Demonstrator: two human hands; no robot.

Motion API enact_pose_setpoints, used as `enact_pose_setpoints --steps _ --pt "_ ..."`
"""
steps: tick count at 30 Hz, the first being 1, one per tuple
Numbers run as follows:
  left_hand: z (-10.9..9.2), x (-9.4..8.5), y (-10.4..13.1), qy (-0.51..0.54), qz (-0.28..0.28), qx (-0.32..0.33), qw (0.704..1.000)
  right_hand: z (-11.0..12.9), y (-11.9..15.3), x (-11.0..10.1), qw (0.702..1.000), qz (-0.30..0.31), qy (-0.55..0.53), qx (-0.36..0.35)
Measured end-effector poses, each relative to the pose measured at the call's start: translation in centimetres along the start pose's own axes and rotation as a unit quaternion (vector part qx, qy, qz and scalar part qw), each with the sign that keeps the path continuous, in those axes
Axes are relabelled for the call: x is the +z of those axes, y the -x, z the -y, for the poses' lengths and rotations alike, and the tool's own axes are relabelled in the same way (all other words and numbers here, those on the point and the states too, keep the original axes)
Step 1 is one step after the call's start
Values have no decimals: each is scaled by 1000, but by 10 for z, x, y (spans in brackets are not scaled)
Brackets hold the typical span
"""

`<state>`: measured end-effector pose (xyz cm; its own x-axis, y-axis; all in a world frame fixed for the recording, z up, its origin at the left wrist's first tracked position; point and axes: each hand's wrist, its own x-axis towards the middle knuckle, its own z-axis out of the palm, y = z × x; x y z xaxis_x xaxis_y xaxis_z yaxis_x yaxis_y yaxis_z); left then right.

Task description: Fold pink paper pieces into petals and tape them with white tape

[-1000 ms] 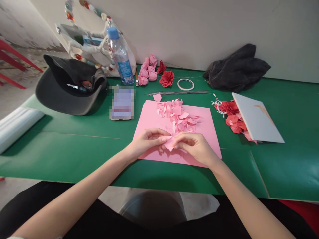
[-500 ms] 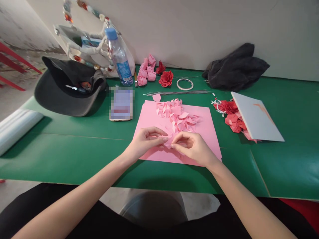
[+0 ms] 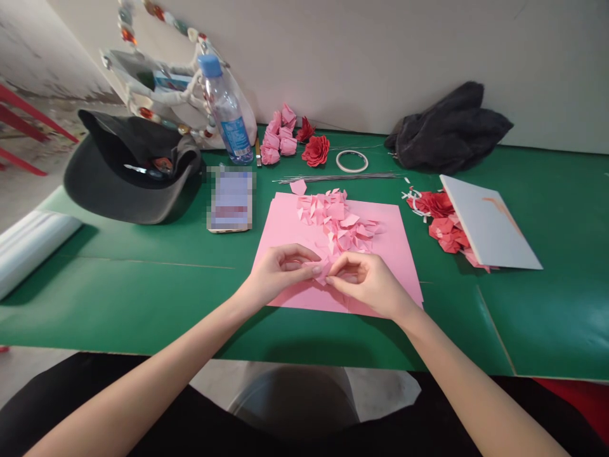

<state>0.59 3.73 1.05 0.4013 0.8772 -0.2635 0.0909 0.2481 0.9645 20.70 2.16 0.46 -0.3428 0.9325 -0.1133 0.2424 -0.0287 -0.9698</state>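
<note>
Between my two hands is a small pink paper piece (image 3: 321, 269), low over the front part of a pink paper sheet (image 3: 285, 222). My left hand (image 3: 286, 270) pinches it from the left with thumb and fingers. From the right, my right hand (image 3: 364, 279) grips its edge between thumb and forefinger. Just beyond my fingers lies a heap of curled pink paper petals (image 3: 340, 219) on the sheet. One loose pink petal (image 3: 299, 186) rests past the sheet's back edge. My fingertips partly hide the piece's shape.
Behind the sheet are thin wires (image 3: 337, 179), a white tape ring (image 3: 352, 161), pink paper flowers (image 3: 280, 136) and a red paper flower (image 3: 316, 151). Leftward stand a phone (image 3: 231, 200), a cap (image 3: 128, 171) and a bottle (image 3: 231, 120). A white board (image 3: 492, 222) leans on flowers at right.
Almost nothing differs. My fingers have shifted very slightly on the pink paper piece, and the whole view has moved a little.
</note>
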Motion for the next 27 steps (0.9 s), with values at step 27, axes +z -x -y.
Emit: enact_pose_setpoints --steps 27 --pt "8 9 3 69 0 10 998 8 5 18 992 -104 -18 -69"
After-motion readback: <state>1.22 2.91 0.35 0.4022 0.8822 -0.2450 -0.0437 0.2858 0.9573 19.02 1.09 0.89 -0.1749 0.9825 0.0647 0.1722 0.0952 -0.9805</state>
